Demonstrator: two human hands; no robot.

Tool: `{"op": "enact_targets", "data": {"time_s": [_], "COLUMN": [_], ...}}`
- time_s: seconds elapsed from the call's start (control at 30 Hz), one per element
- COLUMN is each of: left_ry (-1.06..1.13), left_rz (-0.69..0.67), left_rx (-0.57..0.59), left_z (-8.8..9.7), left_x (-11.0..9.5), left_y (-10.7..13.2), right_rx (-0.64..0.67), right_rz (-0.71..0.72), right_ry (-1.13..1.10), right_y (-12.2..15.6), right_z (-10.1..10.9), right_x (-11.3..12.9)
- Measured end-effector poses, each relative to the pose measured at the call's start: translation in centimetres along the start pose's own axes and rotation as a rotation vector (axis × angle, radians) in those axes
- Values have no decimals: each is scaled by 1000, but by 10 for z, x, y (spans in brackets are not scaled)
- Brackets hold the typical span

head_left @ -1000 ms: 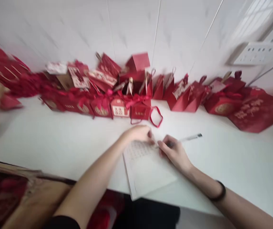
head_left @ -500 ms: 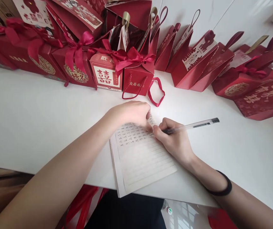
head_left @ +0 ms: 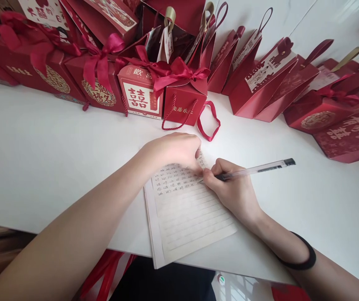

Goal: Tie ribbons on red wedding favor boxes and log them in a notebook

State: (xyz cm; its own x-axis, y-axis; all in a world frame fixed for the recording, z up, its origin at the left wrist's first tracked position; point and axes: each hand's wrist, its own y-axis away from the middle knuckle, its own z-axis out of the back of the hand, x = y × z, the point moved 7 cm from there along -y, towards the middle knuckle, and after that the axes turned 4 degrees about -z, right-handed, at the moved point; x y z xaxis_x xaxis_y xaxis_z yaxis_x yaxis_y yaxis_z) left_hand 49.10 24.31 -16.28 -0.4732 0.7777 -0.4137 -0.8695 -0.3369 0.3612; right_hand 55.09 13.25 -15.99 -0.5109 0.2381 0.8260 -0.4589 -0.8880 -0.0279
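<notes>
A lined notebook (head_left: 188, 217) lies on the white table (head_left: 41, 159) near its front edge, its top rows filled with small handwriting. My left hand (head_left: 173, 150) rests curled on the top of the page, fingers pressed down on the paper. My right hand (head_left: 232, 188) grips a clear pen (head_left: 257, 169), whose tip touches the page at the end of the written rows. A black band circles my right wrist.
A long row of red gift boxes and bags runs along the back of the table, among them a box with a white label (head_left: 140, 98) and a ribboned box with a cord handle (head_left: 184, 104). A red loop handle (head_left: 209, 123) lies just beyond my left hand.
A second ago the view was farther back and blurred; it has since dropped closer to the table. In the last half second both hands have stayed on the page with only a slight shift.
</notes>
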Motion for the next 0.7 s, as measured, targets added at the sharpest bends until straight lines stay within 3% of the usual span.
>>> {"op": "enact_targets", "data": {"time_s": [0.5,0.7], "left_ry": [56,22], "left_rz": [23,-24], "left_rx": [-22,-36], "left_z": [0,-1], "left_x": [1,1], "left_y": [1,0], "right_rx": [-30,-105], "right_rz": [-12,-156], "right_ry": [-29,-379], "right_y": [1,-7], "right_z": [2,15], "right_x": [0,-20]}}
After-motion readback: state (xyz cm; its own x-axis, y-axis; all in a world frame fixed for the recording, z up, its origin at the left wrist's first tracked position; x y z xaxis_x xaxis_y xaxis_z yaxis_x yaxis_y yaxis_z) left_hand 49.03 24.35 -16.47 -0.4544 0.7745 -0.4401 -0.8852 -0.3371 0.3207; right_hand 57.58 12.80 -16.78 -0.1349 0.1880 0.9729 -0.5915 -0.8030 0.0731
